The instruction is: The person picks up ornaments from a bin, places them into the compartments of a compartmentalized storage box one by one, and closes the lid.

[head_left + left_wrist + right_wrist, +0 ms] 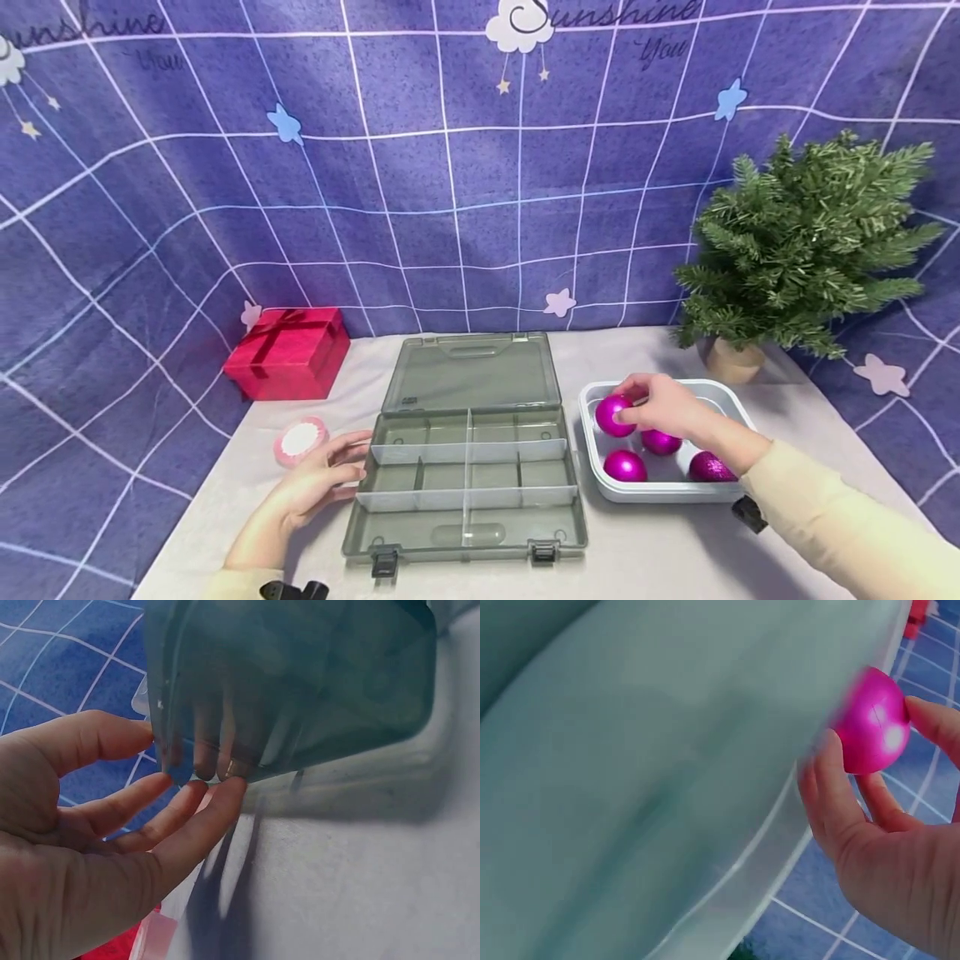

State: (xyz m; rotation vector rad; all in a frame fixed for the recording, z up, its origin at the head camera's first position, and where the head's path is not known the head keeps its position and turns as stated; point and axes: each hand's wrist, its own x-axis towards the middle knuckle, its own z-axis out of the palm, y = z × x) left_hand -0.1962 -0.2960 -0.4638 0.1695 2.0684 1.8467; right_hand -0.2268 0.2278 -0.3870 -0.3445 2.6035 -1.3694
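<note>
One magenta ball point(874, 724) between bent right fingers point(832, 784)

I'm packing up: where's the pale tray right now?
In the head view, the pale tray is on the right, beside the open divided case and in front of the small tree; the right hand holds a magenta ball at the tray's left end.

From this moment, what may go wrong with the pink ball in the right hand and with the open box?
1. The pink ball looks smooth and round, so it might slip from the right hand and roll away.
2. Other balls lie close by in the white tray; a bump could set them rolling.
3. The left hand touches the side of the open box; pressing too hard might shift it.
</note>
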